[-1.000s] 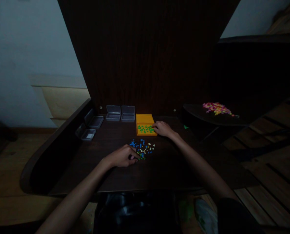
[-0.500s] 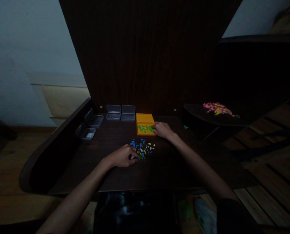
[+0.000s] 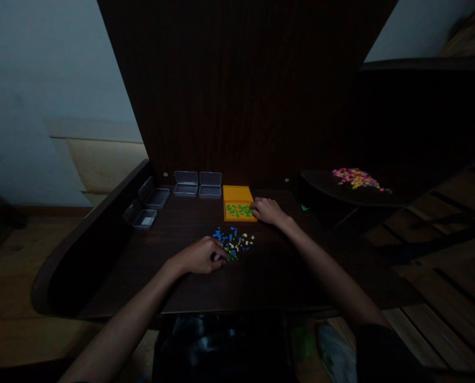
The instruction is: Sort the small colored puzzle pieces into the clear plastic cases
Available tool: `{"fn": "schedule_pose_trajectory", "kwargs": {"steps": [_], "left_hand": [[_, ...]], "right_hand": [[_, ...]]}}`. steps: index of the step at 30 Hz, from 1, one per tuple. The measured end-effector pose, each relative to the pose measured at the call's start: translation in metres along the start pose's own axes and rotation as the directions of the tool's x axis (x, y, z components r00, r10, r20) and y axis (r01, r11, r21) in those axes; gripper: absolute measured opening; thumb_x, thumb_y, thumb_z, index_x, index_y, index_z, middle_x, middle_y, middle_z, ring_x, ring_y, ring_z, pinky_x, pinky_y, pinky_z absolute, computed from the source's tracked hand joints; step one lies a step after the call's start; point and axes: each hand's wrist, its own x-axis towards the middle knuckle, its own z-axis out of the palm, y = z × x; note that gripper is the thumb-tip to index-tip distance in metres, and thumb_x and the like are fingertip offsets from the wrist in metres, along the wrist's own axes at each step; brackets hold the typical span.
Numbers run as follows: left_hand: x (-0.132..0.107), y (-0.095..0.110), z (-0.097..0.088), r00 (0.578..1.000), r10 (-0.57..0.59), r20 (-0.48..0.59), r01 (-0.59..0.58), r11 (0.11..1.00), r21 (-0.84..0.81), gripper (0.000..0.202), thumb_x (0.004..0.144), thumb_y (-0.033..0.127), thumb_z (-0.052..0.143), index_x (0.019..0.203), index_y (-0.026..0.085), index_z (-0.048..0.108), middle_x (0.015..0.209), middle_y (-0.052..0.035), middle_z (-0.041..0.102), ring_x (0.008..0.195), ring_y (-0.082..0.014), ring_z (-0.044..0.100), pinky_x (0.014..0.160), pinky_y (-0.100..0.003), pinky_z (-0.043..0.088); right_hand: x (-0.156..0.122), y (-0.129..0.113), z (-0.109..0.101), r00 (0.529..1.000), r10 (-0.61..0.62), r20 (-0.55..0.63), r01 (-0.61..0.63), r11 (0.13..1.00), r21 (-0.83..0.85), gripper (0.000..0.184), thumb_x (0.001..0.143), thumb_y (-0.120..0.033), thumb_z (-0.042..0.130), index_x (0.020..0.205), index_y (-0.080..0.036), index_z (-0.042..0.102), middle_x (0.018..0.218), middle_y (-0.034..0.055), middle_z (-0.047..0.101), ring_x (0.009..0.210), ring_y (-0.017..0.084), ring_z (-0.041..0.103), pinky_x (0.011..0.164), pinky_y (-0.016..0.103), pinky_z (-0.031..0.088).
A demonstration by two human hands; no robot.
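Observation:
A small heap of blue, green, yellow and white beads (image 3: pixel 234 243) lies in the middle of the dark wooden desk (image 3: pixel 261 276). My left hand (image 3: pixel 199 256) rests at the heap's near left edge, fingers curled and pinched on the beads there. Farther back stands an open orange box (image 3: pixel 238 202) holding green beads. My right hand (image 3: pixel 266 210) lies against the box's right side, fingers bent at its rim. The dim light hides what either hand grips.
Two open clear plastic cases (image 3: pixel 198 184) stand at the back of the desk, two more (image 3: pixel 146 208) along the raised left rail. A pile of pink and yellow beads (image 3: pixel 355 177) lies on a dark side shelf at right. A dark wooden panel rises behind the desk.

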Motion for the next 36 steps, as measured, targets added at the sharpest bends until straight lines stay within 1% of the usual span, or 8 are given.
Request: {"fn": "schedule_pose_trajectory", "kwargs": {"steps": [6, 8, 11, 17, 23, 30, 33, 36], "left_hand": [[-0.0001, 0.0008, -0.001, 1.0, -0.018, 0.018, 0.018, 1.0, 0.009, 0.021, 0.08, 0.013, 0.058, 0.092, 0.018, 0.075, 0.065, 0.0013, 0.058, 0.059, -0.0092, 0.051, 0.061, -0.02, 0.037], [-0.0002, 0.0003, -0.001, 1.0, -0.02, 0.025, 0.019, 1.0, 0.013, 0.021, 0.08, 0.013, 0.058, 0.093, 0.018, 0.075, 0.065, 0.0014, 0.058, 0.06, -0.0093, 0.051, 0.061, -0.02, 0.038], [-0.0003, -0.0003, -0.0006, 1.0, -0.018, 0.025, 0.017, 1.0, 0.014, 0.022, 0.08, 0.013, 0.058, 0.095, 0.018, 0.074, 0.066, 0.0012, 0.059, 0.06, -0.0094, 0.052, 0.062, -0.02, 0.038], [-0.0003, -0.0008, 0.0004, 1.0, -0.002, 0.004, 0.002, 1.0, 0.006, 0.018, 0.08, 0.013, 0.059, 0.088, 0.017, 0.074, 0.064, 0.0011, 0.059, 0.059, -0.0093, 0.051, 0.062, -0.02, 0.037], [-0.0001, -0.0009, 0.0, 1.0, 0.004, 0.014, -0.004, 1.0, 0.018, 0.018, 0.08, 0.013, 0.059, 0.09, 0.017, 0.074, 0.064, 0.0014, 0.058, 0.06, -0.009, 0.051, 0.061, -0.019, 0.037], [0.0, 0.0011, 0.0, 1.0, 0.015, 0.006, -0.015, 1.0, 0.009, 0.016, 0.081, 0.013, 0.059, 0.085, 0.017, 0.074, 0.064, 0.001, 0.057, 0.059, -0.0092, 0.051, 0.061, -0.02, 0.037], [-0.0001, 0.0012, 0.0003, 1.0, 0.004, 0.007, -0.004, 1.0, 0.005, 0.016, 0.081, 0.013, 0.058, 0.084, 0.017, 0.074, 0.064, 0.001, 0.057, 0.06, -0.0094, 0.051, 0.061, -0.02, 0.037], [-0.0004, 0.0008, 0.0007, 1.0, -0.008, 0.007, 0.008, 1.0, -0.002, 0.016, 0.081, 0.013, 0.058, 0.084, 0.017, 0.074, 0.065, 0.0007, 0.059, 0.059, -0.0094, 0.051, 0.062, -0.02, 0.038]], "right_hand": [[-0.0005, -0.0018, 0.0005, 0.999, -0.024, -0.023, 0.024, 0.999, -0.031, 0.033, 0.093, -0.024, 0.04, 0.11, -0.018, 0.068, 0.118, 0.0131, 0.062, 0.097, 0.026, 0.063, 0.077, 0.033, 0.046], [-0.0011, -0.0021, 0.0003, 0.999, -0.031, -0.031, 0.03, 0.999, -0.026, 0.033, 0.093, -0.023, 0.039, 0.11, -0.019, 0.068, 0.119, 0.0128, 0.061, 0.097, 0.025, 0.063, 0.078, 0.033, 0.045], [-0.0014, -0.0024, 0.0, 1.0, -0.028, -0.013, 0.028, 0.999, -0.02, 0.033, 0.093, -0.022, 0.04, 0.11, -0.019, 0.068, 0.119, 0.0124, 0.061, 0.098, 0.025, 0.063, 0.08, 0.032, 0.045], [0.0011, -0.0049, -0.0003, 1.0, -0.017, 0.0, 0.017, 0.999, -0.041, 0.033, 0.093, -0.023, 0.041, 0.111, -0.018, 0.068, 0.118, 0.013, 0.062, 0.099, 0.025, 0.062, 0.08, 0.032, 0.045], [0.0027, -0.0077, 0.0012, 1.0, -0.009, 0.028, 0.012, 0.995, -0.096, 0.036, 0.094, -0.024, 0.038, 0.111, -0.014, 0.069, 0.119, 0.0168, 0.061, 0.099, 0.026, 0.063, 0.082, 0.032, 0.046], [-0.0009, -0.0089, 0.0009, 0.999, -0.029, 0.043, 0.035, 0.987, -0.156, 0.037, 0.095, -0.026, 0.038, 0.113, -0.013, 0.068, 0.118, 0.0183, 0.061, 0.098, 0.028, 0.064, 0.08, 0.034, 0.046], [-0.0027, -0.0094, -0.0018, 0.998, -0.039, 0.046, 0.046, 0.988, -0.149, 0.036, 0.095, -0.026, 0.039, 0.111, -0.014, 0.068, 0.119, 0.0178, 0.061, 0.098, 0.027, 0.063, 0.081, 0.033, 0.045], [-0.0042, -0.0075, -0.005, 0.999, -0.031, 0.029, 0.034, 0.993, -0.109, 0.035, 0.095, -0.026, 0.038, 0.108, -0.014, 0.069, 0.118, 0.0162, 0.062, 0.098, 0.025, 0.063, 0.081, 0.032, 0.045]]}}
